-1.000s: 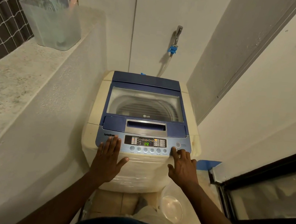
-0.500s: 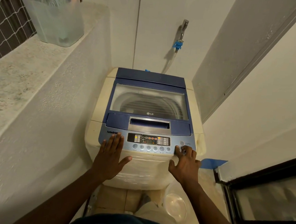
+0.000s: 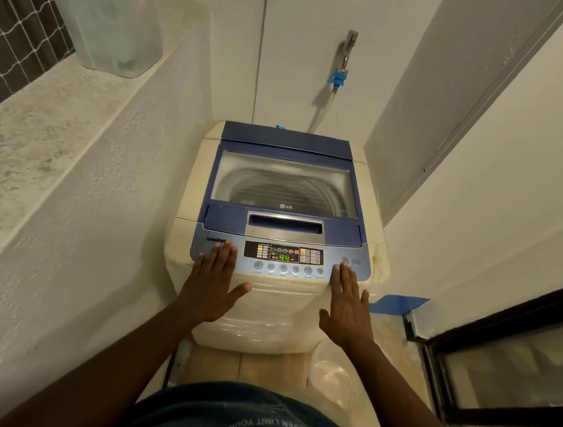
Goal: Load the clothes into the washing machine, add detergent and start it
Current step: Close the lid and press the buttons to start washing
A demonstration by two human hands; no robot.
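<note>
One washing machine (image 3: 280, 213), lid shut, display reads 44. Two hands: left hand (image 3: 213, 284) and right hand (image 3: 347, 305) flat, fingers spread, resting on the control panel (image 3: 282, 260) edge, holding nothing.

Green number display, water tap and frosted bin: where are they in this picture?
Green number display (image 3: 284, 258): head view, on the lit digits in the control panel.
Water tap (image 3: 347, 52): head view, on its metal body on the wall.
Frosted bin (image 3: 109, 21): head view, on its front wall, on the ledge.

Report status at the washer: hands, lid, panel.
Left hand flat on control panel edge, empty. Right hand open, fingertips by power button. Lid shut, display reads 44. Nothing in the way.
</note>
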